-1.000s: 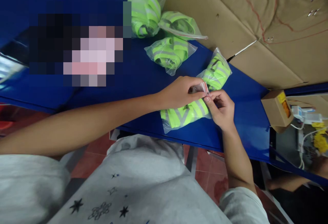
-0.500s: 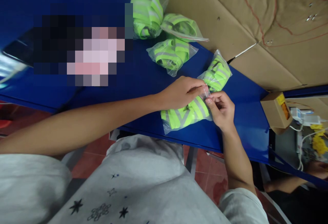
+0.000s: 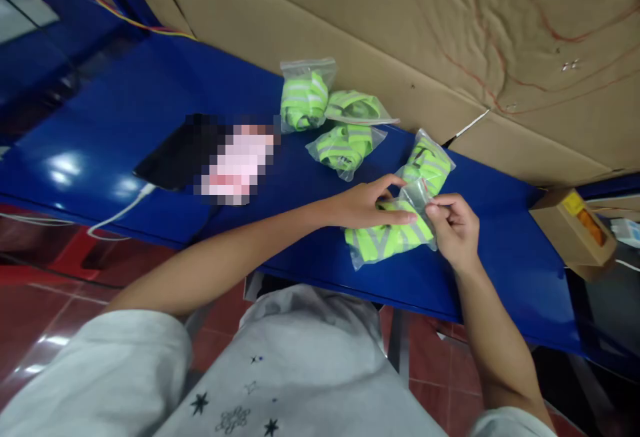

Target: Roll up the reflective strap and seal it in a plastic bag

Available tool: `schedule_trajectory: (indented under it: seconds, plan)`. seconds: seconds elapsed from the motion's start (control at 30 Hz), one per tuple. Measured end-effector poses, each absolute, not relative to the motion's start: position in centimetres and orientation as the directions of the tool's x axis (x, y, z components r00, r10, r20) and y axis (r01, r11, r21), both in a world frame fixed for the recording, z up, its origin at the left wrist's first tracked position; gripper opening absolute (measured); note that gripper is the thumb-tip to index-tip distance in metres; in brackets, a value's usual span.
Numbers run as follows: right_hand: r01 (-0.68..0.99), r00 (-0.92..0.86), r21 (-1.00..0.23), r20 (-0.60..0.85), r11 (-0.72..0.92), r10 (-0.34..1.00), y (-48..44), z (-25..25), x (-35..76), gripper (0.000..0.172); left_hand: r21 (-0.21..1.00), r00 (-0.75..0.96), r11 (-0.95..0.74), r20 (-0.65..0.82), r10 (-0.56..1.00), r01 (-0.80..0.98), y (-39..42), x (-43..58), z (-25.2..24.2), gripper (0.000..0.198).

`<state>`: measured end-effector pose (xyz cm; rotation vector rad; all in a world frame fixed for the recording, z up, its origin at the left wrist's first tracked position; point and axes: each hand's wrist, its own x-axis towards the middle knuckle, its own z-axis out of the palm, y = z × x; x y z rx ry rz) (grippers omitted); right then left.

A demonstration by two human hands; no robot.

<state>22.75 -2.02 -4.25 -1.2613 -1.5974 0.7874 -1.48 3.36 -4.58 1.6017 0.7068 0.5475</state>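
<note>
A clear zip bag holding a folded neon-green reflective strap lies on the blue table near its front edge. My left hand rests on the bag's upper side, thumb and fingers pinching its open end. My right hand pinches the same end from the right, fingers closed on the plastic. Right behind my hands lies another bagged green strap.
Three more bagged green straps lie further back against a large brown cardboard sheet. A dark phone with a white cable lies to the left. A small cardboard box sits at the right edge. Red floor tiles show below the table.
The camera has tilted up and pulled back, showing more table and the phone. Both hands remain on the bag's end; my left fingers have spread a little over it.
</note>
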Motion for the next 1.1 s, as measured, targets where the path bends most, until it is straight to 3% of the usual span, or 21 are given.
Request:
schedule_trajectory:
  seconds: [0.1, 0.27, 0.37, 0.47, 0.53, 0.6, 0.7, 0.8, 1.0, 1.1]
  plan:
    - [0.323, 0.044, -0.916, 0.266, 0.238, 0.963, -1.6, -3.8, 23.2, 0.032, 0.989, 0.75, -0.008, -0.107, 0.653, 0.148, 3.9, -1.7, -4.7, 0.091]
    - [0.175, 0.144, -0.982, 0.097, 0.071, 0.985, -0.8, -3.3, 23.9, 0.06, 0.997, 0.7, 0.068, -0.02, 0.714, -0.041, 3.8, -1.5, -4.4, 0.075]
    - [-0.002, -0.008, -1.0, -0.015, -0.015, 1.0, -0.7, -3.2, 24.1, 0.083, 0.982, 0.527, 0.081, 0.02, 0.85, -0.169, 3.6, -1.1, -4.3, 0.067]
    - [-0.002, -0.241, -1.0, 0.011, 0.011, 0.971, -0.9, -3.6, 23.5, 0.088, 0.97, 0.371, -0.013, 0.106, 0.923, -0.244, 3.8, -0.7, -4.8, 0.071]
    - [0.039, -0.317, -0.998, 0.036, 0.051, 0.948, -1.1, -4.0, 23.0, 0.086, 0.958, 0.346, -0.054, 0.154, 0.926, -0.283, 4.0, -0.5, -5.2, 0.073]
    - [0.063, -0.279, -0.995, 0.061, 0.081, 0.958, -1.2, -4.4, 22.6, 0.074, 0.952, 0.361, -0.075, 0.184, 0.914, -0.296, 4.1, -0.4, -5.6, 0.073]
    - [0.061, -0.08, -0.994, 0.087, 0.092, 0.993, -0.8, -4.2, 23.0, 0.052, 0.957, 0.435, -0.058, 0.184, 0.881, -0.285, 3.8, -0.4, -5.9, 0.074]
    - [-0.007, 0.209, -0.992, 0.119, 0.123, 0.971, 0.3, -3.3, 24.7, 0.047, 0.969, 0.532, -0.063, 0.184, 0.826, -0.238, 3.2, -0.5, -6.0, 0.076]
    - [-0.044, 0.591, -0.98, 0.13, 0.192, 0.796, 3.2, -2.6, 30.0, 0.012, 0.897, 0.616, -0.434, 0.295, 0.73, 0.085, 2.4, -0.7, -6.1, 0.034]
    - [-0.037, 0.7, -0.991, 0.066, 0.128, 0.711, 4.3, -3.5, 31.9, 0.006, 0.935, 0.717, -0.352, 0.216, 0.663, 0.044, 0.7, -0.6, -3.7, 0.027]
